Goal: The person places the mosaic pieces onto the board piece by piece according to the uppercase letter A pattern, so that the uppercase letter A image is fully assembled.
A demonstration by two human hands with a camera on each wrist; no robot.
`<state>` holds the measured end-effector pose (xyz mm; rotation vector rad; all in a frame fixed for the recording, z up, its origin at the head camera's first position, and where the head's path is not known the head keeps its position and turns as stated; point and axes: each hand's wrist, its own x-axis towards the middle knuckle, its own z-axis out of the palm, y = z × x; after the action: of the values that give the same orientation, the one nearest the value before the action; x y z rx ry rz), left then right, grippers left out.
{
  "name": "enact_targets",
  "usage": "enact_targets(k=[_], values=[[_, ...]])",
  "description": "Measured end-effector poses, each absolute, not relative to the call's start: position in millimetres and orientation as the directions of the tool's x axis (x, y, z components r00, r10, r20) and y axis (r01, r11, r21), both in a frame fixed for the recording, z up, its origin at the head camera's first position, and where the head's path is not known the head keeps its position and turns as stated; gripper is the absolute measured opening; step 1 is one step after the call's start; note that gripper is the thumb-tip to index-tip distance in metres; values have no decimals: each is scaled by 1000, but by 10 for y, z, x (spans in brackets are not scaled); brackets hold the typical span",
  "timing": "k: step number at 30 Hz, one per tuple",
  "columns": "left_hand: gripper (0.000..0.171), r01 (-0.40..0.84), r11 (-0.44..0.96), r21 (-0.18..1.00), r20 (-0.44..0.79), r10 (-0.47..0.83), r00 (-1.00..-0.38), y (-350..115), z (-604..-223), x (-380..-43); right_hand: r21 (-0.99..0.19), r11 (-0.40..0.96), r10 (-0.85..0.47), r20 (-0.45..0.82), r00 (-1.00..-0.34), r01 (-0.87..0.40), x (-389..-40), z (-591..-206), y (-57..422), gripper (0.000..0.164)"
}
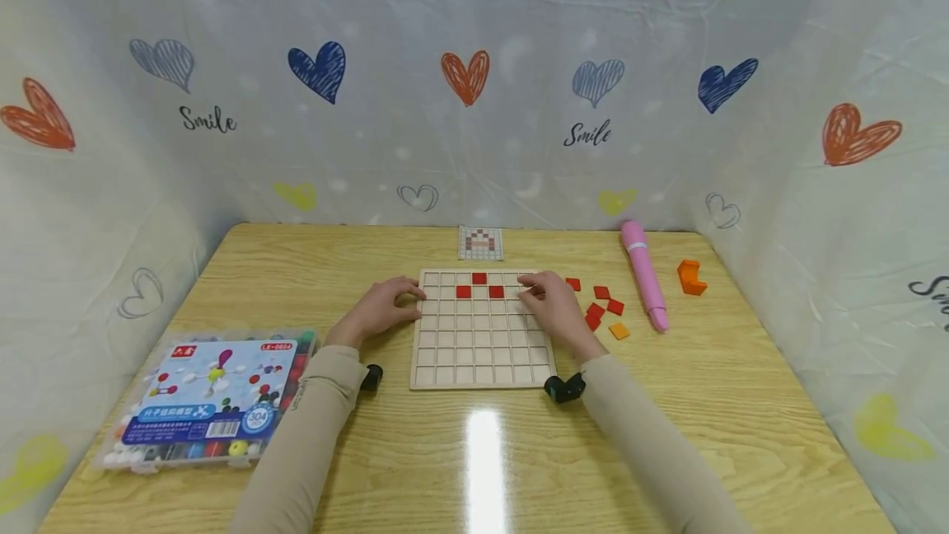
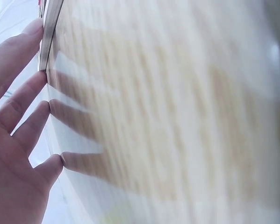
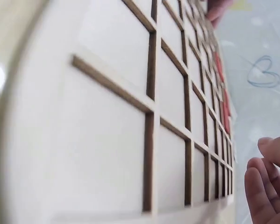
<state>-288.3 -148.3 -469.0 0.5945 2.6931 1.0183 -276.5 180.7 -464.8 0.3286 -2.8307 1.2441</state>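
A wooden grid board [image 1: 474, 357] lies on the table, with three red square tiles in its upper rows, one tile [image 1: 479, 278] above the other two. My left hand [image 1: 385, 306] is at the board's left edge; in the left wrist view its fingers [image 2: 22, 103] are extended, thumb and index fingertip touching the edge. Over the board's upper right is my right hand [image 1: 552, 307]. Thumb and fingers are bent loosely towards each other in the right wrist view, and no tile shows between them. Several loose red tiles [image 1: 601, 292] and an orange tile [image 1: 619, 330] lie just right of that hand.
Behind the board lies a small pattern card [image 1: 480, 243]. A pink pen-shaped object [image 1: 644, 274] and an orange angular piece [image 1: 691, 277] are at the right. On the left sits a clear case of molecule-model parts [image 1: 215, 394]. A printed curtain [image 1: 460, 163] encloses the table.
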Motion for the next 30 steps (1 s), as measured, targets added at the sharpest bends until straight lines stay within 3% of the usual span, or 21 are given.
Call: enact_targets(k=[5,17,30], values=[[29,295,678,674,-40,432,-901,-1489,-4678,-2883,-746,635,-116,167,-979,-202,-2535,-4614,2068,34],[30,301,675,674,-33,435,-900,-1478,-4664,-2870,-751,655,-9,95,-995,-78,-1995,-4624,2634,38],[29,311,673,671,-25,439,-898,-1481,-4668,-2865,-773,633,6,-49,-999,41,-1872,-4691,2812,48]])
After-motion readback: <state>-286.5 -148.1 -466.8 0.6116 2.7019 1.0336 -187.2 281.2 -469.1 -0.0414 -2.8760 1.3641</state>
